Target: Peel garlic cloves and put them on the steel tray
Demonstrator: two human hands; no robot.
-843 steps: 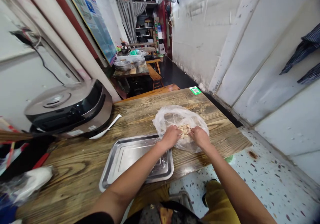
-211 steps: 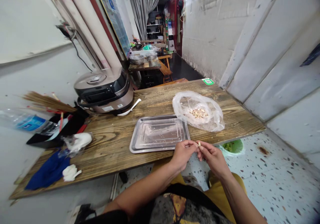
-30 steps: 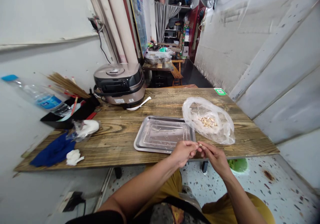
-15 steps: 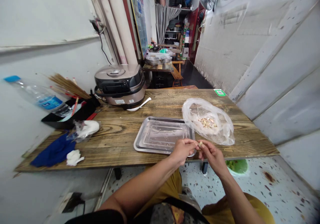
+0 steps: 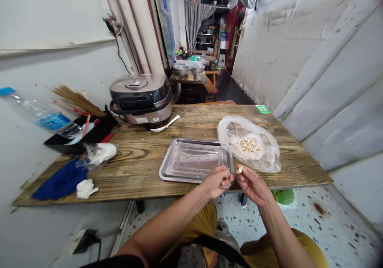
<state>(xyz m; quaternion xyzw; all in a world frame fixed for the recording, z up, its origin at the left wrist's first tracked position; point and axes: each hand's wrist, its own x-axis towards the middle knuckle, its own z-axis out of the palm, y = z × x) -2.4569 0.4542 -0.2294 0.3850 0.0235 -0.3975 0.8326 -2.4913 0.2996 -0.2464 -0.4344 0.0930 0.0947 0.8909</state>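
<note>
There are two hands, one metal tray, one cooker, one blue cloth and one blue-capped bottle.

A spoon lies beside the rice cooker, a blue cloth beside a wad, perhaps tissue.

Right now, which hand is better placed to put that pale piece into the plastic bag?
Probably the right hand: it pinches the pale piece and sits nearer the plastic bag. The left hand is farther, by the metal tray.

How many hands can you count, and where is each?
2. The left hand is at the near right corner of the metal tray; the right hand, beyond its right edge, pinches a small pale piece. No others show.
</note>
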